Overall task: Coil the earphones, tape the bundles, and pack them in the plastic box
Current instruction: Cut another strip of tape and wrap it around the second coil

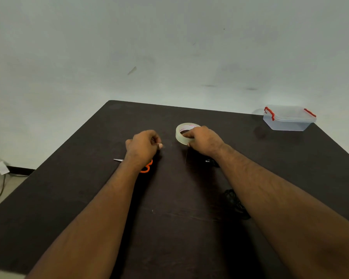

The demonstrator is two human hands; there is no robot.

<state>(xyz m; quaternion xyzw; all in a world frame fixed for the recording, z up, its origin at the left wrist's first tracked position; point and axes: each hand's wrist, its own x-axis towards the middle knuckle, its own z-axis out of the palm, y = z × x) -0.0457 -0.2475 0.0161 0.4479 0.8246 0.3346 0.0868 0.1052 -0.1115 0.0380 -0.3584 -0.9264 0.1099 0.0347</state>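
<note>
**Gripping the tape roll over a dark table**

Right hand (203, 138) curls round the clear tape roll (184, 131), fingers hooked into its core, thumb side over the near rim. Roll is the landmark: it sits tilted above the dark table (89, 198), toward the far middle.

Left hand (142, 146) is just left of the roll, apart from it, fingers curled with thumb and forefinger pressed together at the tips. A pale glint shows at that pinch; cannot tell whether it is a tape end.

Orange-handled scissors (146, 167) lie nearer than the roll and to its left, mostly hidden under the left wrist, the blade tip poking out further left.

Black earphones: one bundle (210, 162) just nearer than the roll, partly under the right wrist; a second dark tangle (235, 204) nearer again, beside the right forearm. Neither visibly taped.

Clear plastic box (288, 117), lid on with red latches, stands well right of the roll at the table's far corner.
</note>
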